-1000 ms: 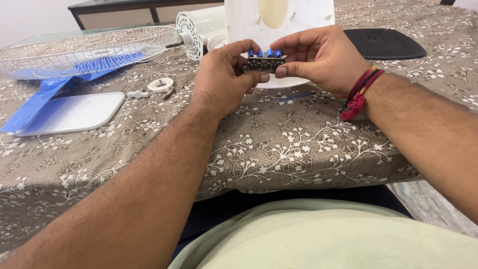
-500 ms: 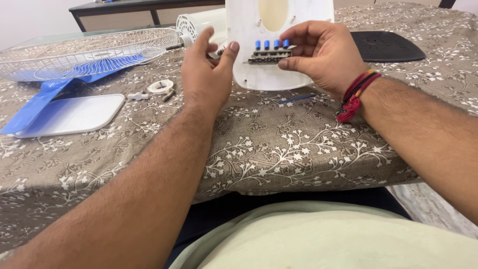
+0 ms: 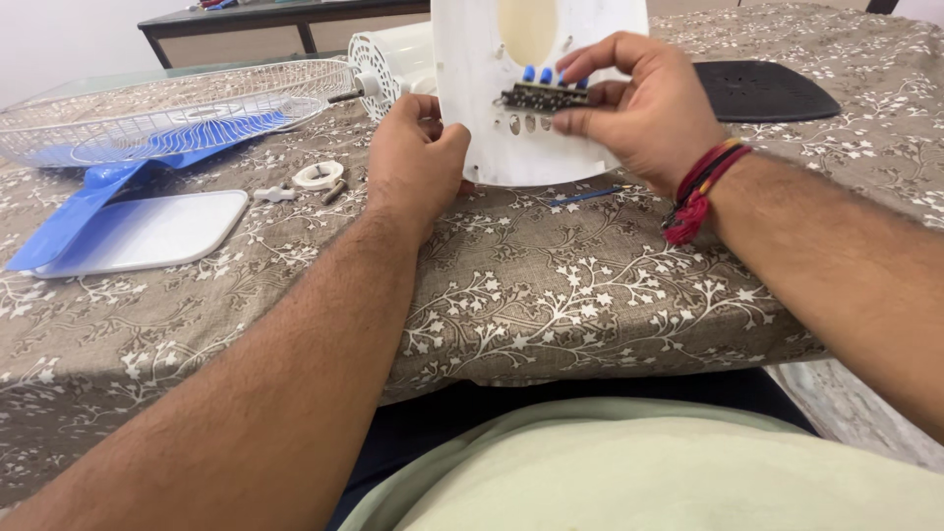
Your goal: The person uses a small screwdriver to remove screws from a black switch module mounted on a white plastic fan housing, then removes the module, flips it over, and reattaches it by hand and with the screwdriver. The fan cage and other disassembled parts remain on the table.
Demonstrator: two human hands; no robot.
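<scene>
I have the white fan housing panel (image 3: pixel 492 118) standing upright on the desk (image 3: pixel 590 295). My left hand (image 3: pixel 418 157) grips its lower left edge, fingers closed around it. My right hand (image 3: pixel 644 113) pinches the dark switch block (image 3: pixel 544 95), thumb below and fingers above, and holds it against the panel just over a row of small holes. I judge the block placed but not yet fastened; the fan lies in parts.

Counting: one panel, one switch block with three blue buttons showing, one wire guard (image 3: pixel 167 108), one blue blade (image 3: pixel 118 172), one white motor body (image 3: pixel 388 59), one white ring nut (image 3: pixel 319 175), one flat white plate (image 3: pixel 147 231), one black cover (image 3: pixel 762 90).
</scene>
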